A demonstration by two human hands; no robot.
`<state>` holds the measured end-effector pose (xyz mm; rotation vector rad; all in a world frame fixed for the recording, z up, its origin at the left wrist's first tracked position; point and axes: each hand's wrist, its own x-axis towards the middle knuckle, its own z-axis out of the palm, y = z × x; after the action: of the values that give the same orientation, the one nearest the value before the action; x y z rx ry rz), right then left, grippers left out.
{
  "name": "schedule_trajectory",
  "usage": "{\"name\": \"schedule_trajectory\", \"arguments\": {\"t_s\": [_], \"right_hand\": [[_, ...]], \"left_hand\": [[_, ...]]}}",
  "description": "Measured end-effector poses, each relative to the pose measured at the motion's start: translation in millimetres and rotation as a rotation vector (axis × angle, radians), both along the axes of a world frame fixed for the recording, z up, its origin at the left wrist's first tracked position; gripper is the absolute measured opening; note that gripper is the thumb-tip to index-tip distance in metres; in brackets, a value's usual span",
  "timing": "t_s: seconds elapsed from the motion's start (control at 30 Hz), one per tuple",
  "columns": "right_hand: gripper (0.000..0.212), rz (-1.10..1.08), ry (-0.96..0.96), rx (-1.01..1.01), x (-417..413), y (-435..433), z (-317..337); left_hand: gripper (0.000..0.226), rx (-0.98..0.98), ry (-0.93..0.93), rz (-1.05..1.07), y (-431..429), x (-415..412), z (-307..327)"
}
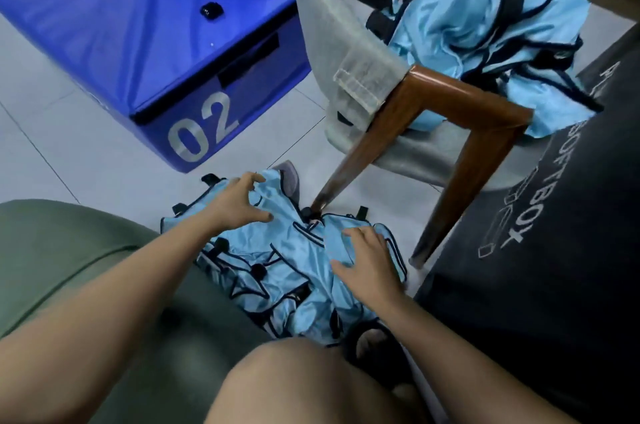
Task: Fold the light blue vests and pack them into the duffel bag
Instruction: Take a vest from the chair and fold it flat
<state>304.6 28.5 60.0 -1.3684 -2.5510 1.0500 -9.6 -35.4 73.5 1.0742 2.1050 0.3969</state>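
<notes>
So here's where I'm at: one light blue vest [294, 250] is spread on the floor right in front of my knees, on top of a few more of the same. A second crumpled heap of vests [485, 25] sits far right on the chair [433, 91]. My left hand [239, 203] has its fingers curled into the far left edge of the top vest, bunching up a bit of fabric. My right hand [369, 259] is spread out and just pressing down on the right side, not grabbing anything.

I honestly can't pick out the duffel bag. There's a scrap of grey [290, 176] poking out past the far edge of the vests, plus some black straps around the edges, and that could be it, but I can't tell.

Handling-wise, I'd guess this stuff is super light, thin and shiny, so it'll probably slide over itself and won't hold a crease. The dark piping along the arm and neck holes looks like the best place to take hold, since it's the firmest bit. My plan is to pin one side flat and pull the hem across.

The blue box [138, 42] is far left and the black soft box [554, 250] is on the right, both out of the way.
</notes>
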Motion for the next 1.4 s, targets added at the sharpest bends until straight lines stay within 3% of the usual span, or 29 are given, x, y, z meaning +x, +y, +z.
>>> {"name": "schedule_trajectory", "arguments": {"t_s": [0.17, 0.4, 0.67, 0.83, 1.2, 1.4], "right_hand": [[0.078, -0.020, -0.218, -0.082, 8, -7, -73], [0.133, -0.099, -0.443, -0.138, 10, -15, -143], [0.145, -0.207, -0.484, -0.258, 37, -15, -178], [0.145, -0.251, -0.456, -0.310, 36, -18, -184], [0.134, -0.222, -0.323, -0.390, -23, -22, -179], [0.104, -0.161, -0.216, -0.444, -37, -13, -173]], "left_hand": [[0.104, -0.152, 0.032, -0.026, 6, -26, -78], [0.140, -0.228, 0.065, 0.017, 38, -62, -143], [0.161, -0.517, 0.161, 0.022, 28, -85, -180], [0.177, -0.565, -0.043, 0.088, 19, -91, -212], [0.139, -0.574, -0.103, -0.122, 30, -9, -206], [0.111, -0.427, -0.260, -0.269, 33, 38, -201]]}}
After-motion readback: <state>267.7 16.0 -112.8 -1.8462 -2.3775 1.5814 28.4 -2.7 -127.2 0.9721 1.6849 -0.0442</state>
